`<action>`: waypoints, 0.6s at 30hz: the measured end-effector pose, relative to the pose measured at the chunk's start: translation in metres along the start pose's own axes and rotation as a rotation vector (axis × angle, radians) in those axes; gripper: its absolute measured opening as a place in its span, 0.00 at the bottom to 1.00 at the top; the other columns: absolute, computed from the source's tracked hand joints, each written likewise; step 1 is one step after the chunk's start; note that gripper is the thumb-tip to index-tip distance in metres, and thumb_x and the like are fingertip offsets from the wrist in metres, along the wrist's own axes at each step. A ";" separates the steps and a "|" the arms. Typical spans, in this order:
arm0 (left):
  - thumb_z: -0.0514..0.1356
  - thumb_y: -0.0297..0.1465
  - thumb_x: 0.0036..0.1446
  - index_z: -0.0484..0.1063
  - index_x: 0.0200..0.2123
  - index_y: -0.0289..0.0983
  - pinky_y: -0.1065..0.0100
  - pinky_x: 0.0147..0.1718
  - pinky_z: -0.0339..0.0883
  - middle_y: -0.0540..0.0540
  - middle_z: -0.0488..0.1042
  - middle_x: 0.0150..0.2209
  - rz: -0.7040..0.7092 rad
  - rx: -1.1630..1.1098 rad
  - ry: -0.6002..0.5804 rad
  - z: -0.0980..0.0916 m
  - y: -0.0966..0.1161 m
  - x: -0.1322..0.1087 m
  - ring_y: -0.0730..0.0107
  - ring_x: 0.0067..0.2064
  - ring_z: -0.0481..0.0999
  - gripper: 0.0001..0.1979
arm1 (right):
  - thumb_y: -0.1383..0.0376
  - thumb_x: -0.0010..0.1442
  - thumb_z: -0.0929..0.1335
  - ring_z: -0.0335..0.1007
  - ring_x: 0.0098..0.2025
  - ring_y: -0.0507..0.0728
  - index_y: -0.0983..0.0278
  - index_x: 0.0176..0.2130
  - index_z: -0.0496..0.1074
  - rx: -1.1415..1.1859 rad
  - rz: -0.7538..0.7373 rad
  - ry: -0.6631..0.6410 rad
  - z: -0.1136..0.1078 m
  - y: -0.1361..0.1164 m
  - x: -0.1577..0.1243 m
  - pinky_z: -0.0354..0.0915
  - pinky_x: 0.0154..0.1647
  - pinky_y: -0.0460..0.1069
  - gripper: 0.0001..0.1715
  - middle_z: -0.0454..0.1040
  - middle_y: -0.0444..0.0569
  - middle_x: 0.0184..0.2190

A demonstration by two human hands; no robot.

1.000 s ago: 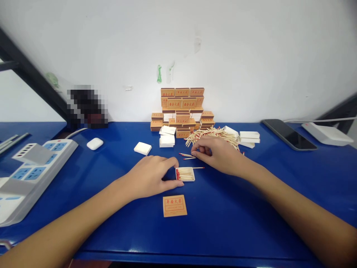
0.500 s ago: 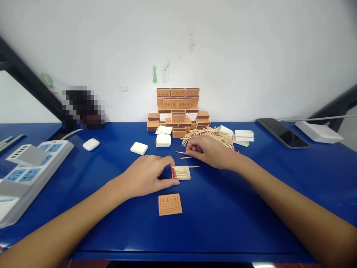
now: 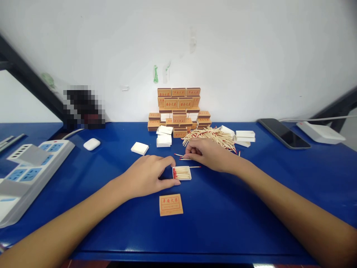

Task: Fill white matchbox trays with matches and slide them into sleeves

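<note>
A small white matchbox tray (image 3: 182, 173) holding several red-tipped matches lies on the blue table (image 3: 251, 193). My left hand (image 3: 149, 176) rests beside it, thumb and forefinger gripping its left end. My right hand (image 3: 208, 153) is just behind the tray, fingers pinched on loose matches (image 3: 178, 155) lying on the table. A pile of matches (image 3: 214, 135) spreads behind that hand. An orange matchbox sleeve (image 3: 171, 204) lies flat in front of the tray.
Stacked orange matchboxes (image 3: 179, 108) stand against the wall, with white empty trays (image 3: 164, 138) and more trays (image 3: 244, 136) around them. A power strip (image 3: 25, 171) and a white earbud case (image 3: 91, 144) sit left; a phone (image 3: 283, 133) and a white device (image 3: 320, 132) lie right.
My right hand has shifted slightly left over the loose matches. The view has drifted a little. My left hand stays on the tray.
</note>
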State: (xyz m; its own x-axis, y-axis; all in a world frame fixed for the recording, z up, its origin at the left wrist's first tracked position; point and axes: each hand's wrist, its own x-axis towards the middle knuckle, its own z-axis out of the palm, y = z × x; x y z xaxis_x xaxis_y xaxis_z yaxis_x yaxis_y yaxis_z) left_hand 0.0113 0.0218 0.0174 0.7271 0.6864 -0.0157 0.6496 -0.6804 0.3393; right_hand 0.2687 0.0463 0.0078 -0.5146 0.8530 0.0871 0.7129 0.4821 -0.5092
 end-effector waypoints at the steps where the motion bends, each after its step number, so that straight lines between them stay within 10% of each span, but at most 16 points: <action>1: 0.64 0.51 0.66 0.73 0.48 0.41 0.67 0.25 0.50 0.55 0.69 0.25 0.001 0.000 -0.001 0.000 0.000 0.000 0.69 0.25 0.68 0.20 | 0.63 0.69 0.71 0.64 0.30 0.52 0.62 0.34 0.74 0.006 -0.002 0.000 0.000 0.000 0.000 0.56 0.33 0.48 0.10 0.72 0.43 0.29; 18: 0.65 0.50 0.65 0.73 0.47 0.41 0.68 0.26 0.49 0.55 0.69 0.25 -0.011 0.000 -0.008 0.000 0.000 0.001 0.69 0.25 0.67 0.20 | 0.62 0.67 0.72 0.62 0.28 0.52 0.63 0.32 0.76 0.065 -0.001 0.055 0.007 0.000 0.011 0.56 0.32 0.49 0.11 0.69 0.42 0.26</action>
State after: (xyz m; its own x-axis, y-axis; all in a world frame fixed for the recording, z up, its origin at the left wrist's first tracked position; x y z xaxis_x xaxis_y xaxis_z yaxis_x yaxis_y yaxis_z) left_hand 0.0117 0.0222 0.0173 0.7218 0.6916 -0.0266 0.6573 -0.6729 0.3394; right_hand 0.2598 0.0547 0.0030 -0.4875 0.8628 0.1334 0.6790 0.4708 -0.5633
